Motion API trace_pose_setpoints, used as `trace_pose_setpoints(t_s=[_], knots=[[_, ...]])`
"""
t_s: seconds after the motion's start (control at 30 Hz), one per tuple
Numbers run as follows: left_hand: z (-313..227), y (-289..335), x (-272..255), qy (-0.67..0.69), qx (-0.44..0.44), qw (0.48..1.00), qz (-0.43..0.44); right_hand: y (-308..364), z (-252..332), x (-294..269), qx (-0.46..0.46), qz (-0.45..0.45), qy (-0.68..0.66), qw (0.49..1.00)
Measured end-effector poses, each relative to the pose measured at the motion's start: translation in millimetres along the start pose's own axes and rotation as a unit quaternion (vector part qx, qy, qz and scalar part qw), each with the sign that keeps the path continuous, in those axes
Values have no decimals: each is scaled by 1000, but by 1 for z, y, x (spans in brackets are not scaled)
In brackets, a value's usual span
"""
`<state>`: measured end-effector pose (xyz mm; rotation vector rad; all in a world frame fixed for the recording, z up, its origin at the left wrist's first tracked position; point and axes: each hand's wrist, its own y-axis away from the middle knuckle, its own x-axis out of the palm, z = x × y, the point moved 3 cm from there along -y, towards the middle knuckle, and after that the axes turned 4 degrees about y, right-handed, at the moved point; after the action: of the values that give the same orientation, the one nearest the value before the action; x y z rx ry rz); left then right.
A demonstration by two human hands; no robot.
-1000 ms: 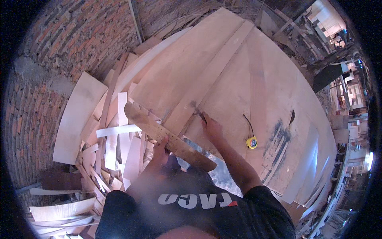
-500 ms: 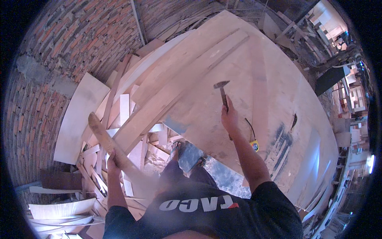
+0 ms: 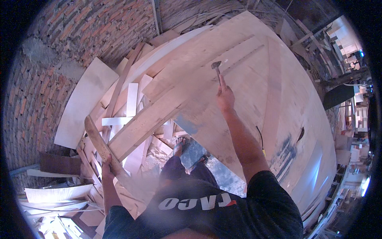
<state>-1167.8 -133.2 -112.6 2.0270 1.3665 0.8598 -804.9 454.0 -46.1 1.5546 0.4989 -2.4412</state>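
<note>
My right hand [image 3: 225, 97] is closed round the handle of a hammer [image 3: 216, 65], its head over a long flat wooden strip on the broad plywood sheet [image 3: 215, 135]. My left hand [image 3: 106, 167] grips a wooden board [image 3: 94, 133] with a rounded far end. This board slants across the near end of a long plank [image 3: 145, 125] that lies over the plywood. Whether the two touch, I cannot tell. A tape measure [image 3: 264, 152] lies on the sheet, mostly hidden behind my right forearm.
Offcuts [image 3: 132, 99] lie in a heap left of the plywood, by a pale panel [image 3: 85, 105] leaning at the brick wall [image 3: 51, 79]. My feet [image 3: 180, 146] stand at the sheet's near corner. A dark curved piece [image 3: 301, 134] lies on the right of the sheet.
My right hand has carried the hammer farther away and slightly left, over the flat strip. The board in my left hand has turned a little steeper. The view has shifted slightly.
</note>
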Motion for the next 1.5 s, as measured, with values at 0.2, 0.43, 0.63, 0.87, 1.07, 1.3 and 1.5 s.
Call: trace_pose_setpoints(t_s=[0.2, 0.43, 0.63, 0.87, 1.07, 1.3, 1.5], knots=[[5, -3, -8, 17, 4, 1000, 9, -9, 4, -7, -12, 7, 3, 1000], [7, -7, -10, 24, 2, 1000, 4, -7, 12, -11, 19, 37, 13, 999], [8, -6, -10, 26, 6, 1000, 3, -14, 9, -16, -34, -66, -57, 996], [7, -6, -8, 31, 7, 999, 16, -12, 3, -4, 13, 75, 43, 996], [6, 0, -8, -2, 26, 1000, 11, -10, 0, -5, -31, 14, 19, 999], [6, 3, -10, -37, 4, 999, -23, 47, 38, 16, -158, 160, -4, 974], [-3, -2, 11, -27, 38, 999, 6, 121, 119, 31, -292, 202, -128, 926]])
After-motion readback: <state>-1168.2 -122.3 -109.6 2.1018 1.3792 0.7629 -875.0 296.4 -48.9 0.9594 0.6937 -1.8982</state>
